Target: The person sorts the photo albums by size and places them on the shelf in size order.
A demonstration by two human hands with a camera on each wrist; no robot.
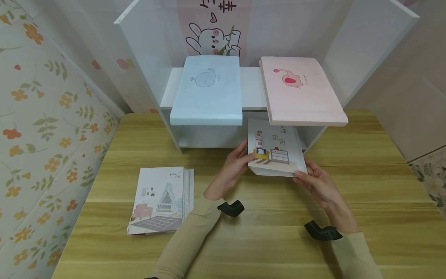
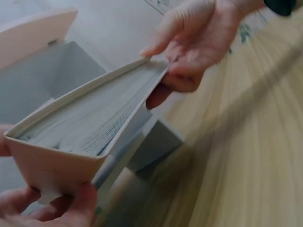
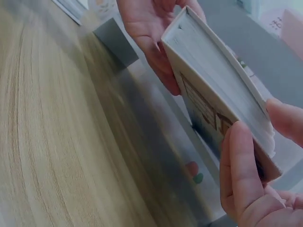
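Observation:
A thick hardcover book (image 1: 278,149) with a nursery drawing on its pale cover is held between both hands. It tilts at the lower opening of a white shelf (image 1: 212,135), its far end inside, under a pink book. My left hand (image 1: 233,164) grips the book's left side, thumb on top. My right hand (image 1: 320,186) pinches the near right corner. In the left wrist view the book's page edges (image 2: 94,113) show between its covers, with the spine toward the left hand. The right wrist view shows the right hand's fingers (image 3: 241,151) against one cover.
On the shelf's upper board lie a blue whale book (image 1: 209,89) and the pink elephant book (image 1: 303,89), both overhanging the front edge. More books (image 1: 160,199) are stacked on the wooden table (image 1: 271,240) at left. A flowered cloth (image 1: 52,128) hangs beside the table.

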